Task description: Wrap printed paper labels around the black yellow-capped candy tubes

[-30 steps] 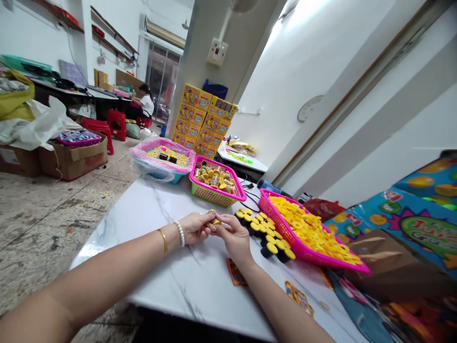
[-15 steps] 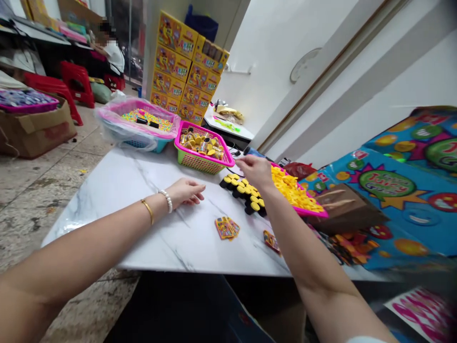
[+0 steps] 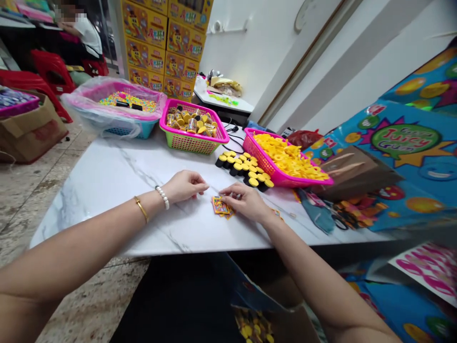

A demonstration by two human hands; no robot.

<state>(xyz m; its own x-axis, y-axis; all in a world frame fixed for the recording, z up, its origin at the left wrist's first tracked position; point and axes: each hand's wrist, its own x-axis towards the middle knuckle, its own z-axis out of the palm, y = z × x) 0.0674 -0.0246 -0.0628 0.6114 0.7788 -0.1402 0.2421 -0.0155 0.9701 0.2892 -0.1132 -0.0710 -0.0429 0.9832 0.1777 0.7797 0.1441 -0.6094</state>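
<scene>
My left hand point(image 3: 186, 186) hovers above the white marble-patterned table point(image 3: 150, 228), its fingers loosely bent with nothing visible in them. To its right, my right hand point(image 3: 246, 202) has its thumb and fingers closed at the edge of a small pile of colourful printed cards point(image 3: 221, 206). The palm hides part of that pile. Just beyond the hand stands a cluster of black pieces with yellow round tops point(image 3: 244, 166). More small cards point(image 3: 277, 214) lie partly hidden behind my right wrist.
A green-and-pink basket point(image 3: 194, 143) holds small yellow-capped containers. Right of it, a pink basket point(image 3: 271, 171) is heaped with yellow pieces. A plastic-lined basket point(image 3: 143, 128) of colourful beads stands at the left. Blue printed cartons point(image 3: 403, 143) line the right side; a person sits far left.
My right hand has come down and nearer, from beside the yellow-topped pieces to the card pile. My left hand has moved slightly toward it, its fingers more bent. The view has shifted.
</scene>
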